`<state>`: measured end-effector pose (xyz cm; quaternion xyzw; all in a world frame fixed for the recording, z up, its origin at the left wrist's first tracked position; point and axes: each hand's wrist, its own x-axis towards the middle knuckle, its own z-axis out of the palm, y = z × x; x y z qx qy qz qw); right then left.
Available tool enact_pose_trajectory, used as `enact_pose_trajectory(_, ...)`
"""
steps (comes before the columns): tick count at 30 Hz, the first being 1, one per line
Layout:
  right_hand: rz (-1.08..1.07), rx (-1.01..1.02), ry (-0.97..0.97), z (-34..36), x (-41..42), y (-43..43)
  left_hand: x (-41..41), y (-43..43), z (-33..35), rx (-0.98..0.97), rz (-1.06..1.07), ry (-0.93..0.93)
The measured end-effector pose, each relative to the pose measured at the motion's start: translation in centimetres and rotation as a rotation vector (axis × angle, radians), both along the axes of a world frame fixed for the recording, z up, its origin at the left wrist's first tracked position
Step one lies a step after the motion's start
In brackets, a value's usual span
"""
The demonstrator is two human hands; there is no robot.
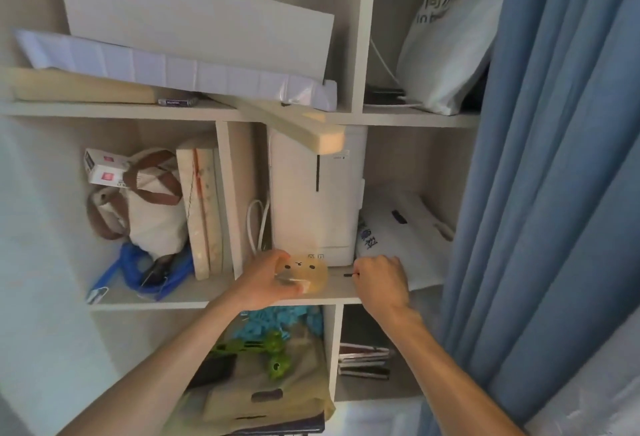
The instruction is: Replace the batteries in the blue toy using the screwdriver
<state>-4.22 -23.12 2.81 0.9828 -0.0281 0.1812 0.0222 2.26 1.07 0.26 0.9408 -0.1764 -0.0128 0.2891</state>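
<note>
Evidently the job has barely begun: no battery cover is open, no batteries show, and both hands are reaching into a white shelf unit, which looks like gathering what is needed. The left hand has its fingers and thumb curled round a yellow translucent round case with a small face drawn on it; what it holds inside is too blurred to tell. Just beyond the fingertips of the right hand a thin dark sliver lies on the shelf board. It may be the screwdriver, though the curled fingers hide whether they pinch it or only touch it.

No blue toy can be made out for certain. The nearest candidate is a blue fuzzy mass in the compartment just below the left fingers, lying on a tan fabric bag beside a green plastic frog-like toy.

Behind both sets of fingers stands a tall white plastic appliance. Well left of the left fingers, a cream canvas tote with brown handles slumps in its own compartment, its contents unseen.
</note>
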Motion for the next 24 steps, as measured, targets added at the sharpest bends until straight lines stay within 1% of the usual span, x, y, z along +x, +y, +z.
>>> enact_pose_trajectory(5, 0.029, -0.045, 0.09, -0.5, 2.5, 1.8, 1.7, 0.3, -1.5, 0.037, -0.022, 0.005)
enact_pose_trajectory(10, 0.001, 0.003, 0.185, -1.6, 3.9, 2.6, 2.5, 0.2, -2.2, 0.091, -0.06, 0.001)
enact_pose_trajectory(13, -0.016, 0.039, 0.198, -2.6, 4.7, 2.8, 2.7, 0.1, -2.6, 0.083, -0.047, -0.005)
enact_pose_trajectory(18, -0.036, 0.121, 0.233, -3.4, 5.4, 3.1, 2.1, -0.1, -3.7, 0.029, 0.014, -0.111)
enact_pose_trajectory(24, -0.022, 0.2, 0.224, -3.5, 5.0, 3.0, 0.8, -0.6, -4.2, 0.063, 0.082, -0.181)
